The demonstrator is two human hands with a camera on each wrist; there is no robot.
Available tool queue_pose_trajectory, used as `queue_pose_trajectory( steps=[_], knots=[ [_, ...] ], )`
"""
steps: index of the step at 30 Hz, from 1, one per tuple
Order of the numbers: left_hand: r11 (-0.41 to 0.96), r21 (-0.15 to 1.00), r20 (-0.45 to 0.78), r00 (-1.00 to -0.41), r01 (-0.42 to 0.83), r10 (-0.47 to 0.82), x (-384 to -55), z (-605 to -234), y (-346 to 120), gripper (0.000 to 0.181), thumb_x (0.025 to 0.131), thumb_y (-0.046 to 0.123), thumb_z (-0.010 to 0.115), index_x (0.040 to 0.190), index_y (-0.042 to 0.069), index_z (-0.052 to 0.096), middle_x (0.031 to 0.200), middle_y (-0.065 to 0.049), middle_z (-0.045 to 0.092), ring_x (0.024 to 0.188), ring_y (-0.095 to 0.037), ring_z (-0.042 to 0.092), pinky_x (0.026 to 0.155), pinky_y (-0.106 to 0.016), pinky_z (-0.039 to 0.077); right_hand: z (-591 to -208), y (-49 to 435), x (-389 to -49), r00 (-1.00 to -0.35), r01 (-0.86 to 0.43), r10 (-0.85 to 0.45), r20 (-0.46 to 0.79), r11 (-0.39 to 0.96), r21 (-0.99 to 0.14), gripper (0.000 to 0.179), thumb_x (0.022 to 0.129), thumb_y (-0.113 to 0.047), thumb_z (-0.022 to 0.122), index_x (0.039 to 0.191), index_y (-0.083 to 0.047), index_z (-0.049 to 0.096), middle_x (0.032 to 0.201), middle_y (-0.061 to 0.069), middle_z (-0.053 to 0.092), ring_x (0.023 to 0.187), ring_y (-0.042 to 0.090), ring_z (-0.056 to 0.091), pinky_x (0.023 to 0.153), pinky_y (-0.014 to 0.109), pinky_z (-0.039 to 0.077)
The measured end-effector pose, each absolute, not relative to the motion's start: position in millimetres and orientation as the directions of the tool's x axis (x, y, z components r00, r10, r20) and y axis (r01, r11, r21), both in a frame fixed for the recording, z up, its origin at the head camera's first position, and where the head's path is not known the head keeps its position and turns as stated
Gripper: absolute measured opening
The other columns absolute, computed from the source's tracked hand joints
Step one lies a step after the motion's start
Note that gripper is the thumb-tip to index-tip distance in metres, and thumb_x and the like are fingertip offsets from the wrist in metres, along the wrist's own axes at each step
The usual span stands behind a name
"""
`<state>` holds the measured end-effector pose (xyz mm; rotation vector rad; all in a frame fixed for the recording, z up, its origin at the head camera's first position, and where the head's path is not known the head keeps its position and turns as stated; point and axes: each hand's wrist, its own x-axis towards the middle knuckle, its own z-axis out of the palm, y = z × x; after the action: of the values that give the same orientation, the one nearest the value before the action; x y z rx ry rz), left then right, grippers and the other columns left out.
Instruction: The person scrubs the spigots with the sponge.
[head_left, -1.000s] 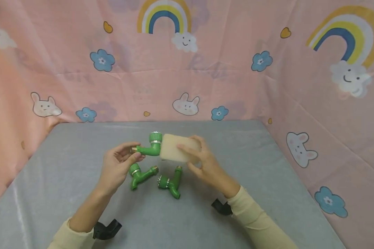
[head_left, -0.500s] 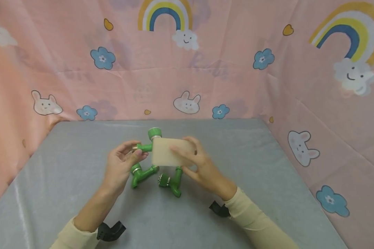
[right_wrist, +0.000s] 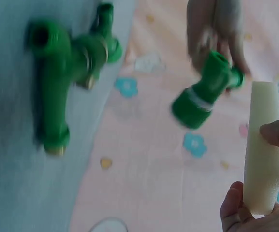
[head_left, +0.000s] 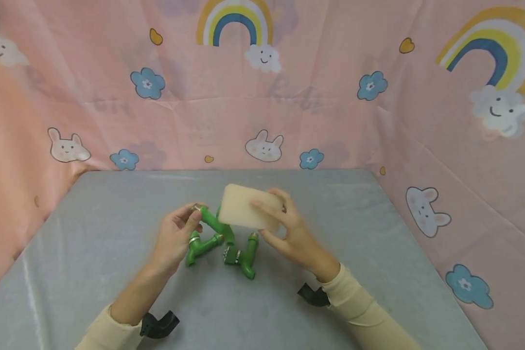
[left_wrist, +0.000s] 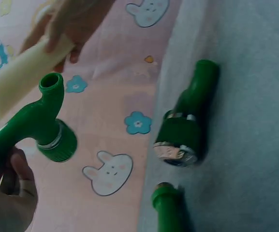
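Note:
My left hand [head_left: 171, 240] pinches a green tap [head_left: 211, 219] by its brass threaded end, above the table. In the left wrist view the ribbed knob [left_wrist: 59, 145] of that tap and its round spout opening show plainly. Between fingers and thumb, my right hand [head_left: 301, 239] holds a cream sponge [head_left: 240, 206] by its right side. The sponge overlaps the tap's knob in the head view. Seen from the right wrist, the sponge [right_wrist: 262, 154] stands edge-on beside the held tap [right_wrist: 207, 89].
Two more green taps lie on the grey table below the hands, a left tap [head_left: 201, 248] and a right tap [head_left: 247, 257]. Black curved mounts [head_left: 159, 324] sit at both wrists. A pink printed cloth [head_left: 179, 116] hangs behind the table and along its sides.
The sponge went left across the tap, then back right and up, its left end rising. The held tap has tilted, its far end now lower. The taps on the table stay put.

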<state>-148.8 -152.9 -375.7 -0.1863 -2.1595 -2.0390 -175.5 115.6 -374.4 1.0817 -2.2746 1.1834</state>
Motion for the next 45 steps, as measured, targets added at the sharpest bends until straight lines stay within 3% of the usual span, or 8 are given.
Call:
queue_pose_trajectory(
  steps=[4,9,15,20,25,30,38,45],
  knots=[
    [0.185,0.954,0.208,-0.967,0.234,0.149,-145,-385,-143,0.038,0.109,0.025,0.043,0.126,-0.004,0.062,0.097,0.005,0.068,0.087,-0.012,0.059,0.087,-0.031,0.048,-376,104,-165,-0.614,-0.782,-0.537,0.579,0.314,-0.538,0.056,0.091,-0.003,0.071,0.144,-0.014,0.057,0.150,0.019,0.034,0.133,0.036,0.045,0.093,0.043,0.057],
    [0.070,0.973,0.183,-0.920,0.219,0.347,-143,-389,-141,0.049,0.113,0.033,0.028,0.126,-0.005,0.056,0.093,-0.002,0.065,0.093,-0.010,0.061,0.098,-0.031,0.050,-381,100,-166,-0.647,-0.749,-0.556,0.523,0.333,-0.573,0.055,0.093,-0.002,0.069,0.145,-0.014,0.056,0.150,0.021,0.034,0.137,0.037,0.040,0.099,0.049,0.054],
    [-0.044,0.991,0.128,-0.859,0.123,0.495,-147,-385,-151,0.056,0.111,0.019,0.041,0.157,-0.004,0.021,0.109,-0.004,0.057,0.095,-0.005,0.058,0.087,-0.019,0.053,-384,111,-178,-0.695,-0.708,-0.530,0.485,0.391,-0.588,0.056,0.091,0.001,0.071,0.144,-0.012,0.057,0.148,0.024,0.034,0.134,0.040,0.042,0.097,0.051,0.053],
    [0.088,0.968,0.179,-0.895,0.234,0.408,-148,-381,-157,0.055,0.106,0.012,0.052,0.155,-0.002,0.031,0.107,-0.003,0.065,0.100,-0.006,0.064,0.089,-0.020,0.053,-380,124,-186,-0.738,-0.670,-0.478,0.476,0.437,-0.600,0.055,0.091,0.003,0.069,0.143,-0.011,0.057,0.149,0.024,0.032,0.134,0.042,0.042,0.097,0.054,0.052],
    [0.356,0.845,0.303,-0.905,0.400,0.297,-150,-385,-152,0.032,0.095,0.010,0.068,0.127,0.005,0.066,0.104,-0.006,0.077,0.104,-0.015,0.069,0.103,-0.040,0.046,-374,123,-179,-0.720,-0.686,-0.466,0.514,0.369,-0.627,0.055,0.092,-0.003,0.070,0.145,-0.012,0.056,0.151,0.021,0.034,0.133,0.038,0.042,0.097,0.049,0.051],
    [0.555,0.680,0.422,-0.875,0.479,0.238,-147,-391,-146,0.032,0.084,0.008,0.079,0.115,0.004,0.072,0.120,-0.014,0.072,0.115,-0.036,0.064,0.109,-0.060,0.040,-376,103,-164,-0.669,-0.721,-0.537,0.514,0.301,-0.624,0.056,0.094,-0.008,0.071,0.147,-0.016,0.054,0.151,0.017,0.034,0.133,0.034,0.044,0.097,0.042,0.053],
    [0.553,0.731,0.398,-0.908,0.400,0.131,-148,-385,-156,0.044,0.084,0.009,0.081,0.125,0.001,0.070,0.109,-0.013,0.073,0.101,-0.025,0.062,0.083,-0.032,0.054,-385,105,-173,-0.723,-0.666,-0.538,0.434,0.373,-0.646,0.055,0.093,-0.005,0.071,0.145,-0.014,0.056,0.149,0.021,0.034,0.130,0.037,0.045,0.092,0.043,0.054],
    [0.596,0.715,0.396,-0.914,0.366,0.086,-152,-383,-161,0.047,0.083,0.014,0.084,0.126,0.004,0.070,0.102,-0.011,0.074,0.097,-0.027,0.064,0.079,-0.032,0.052,-381,114,-178,-0.737,-0.666,-0.476,0.480,0.391,-0.635,0.057,0.093,-0.004,0.071,0.147,-0.013,0.054,0.148,0.022,0.036,0.129,0.039,0.046,0.094,0.049,0.052]
  ],
)
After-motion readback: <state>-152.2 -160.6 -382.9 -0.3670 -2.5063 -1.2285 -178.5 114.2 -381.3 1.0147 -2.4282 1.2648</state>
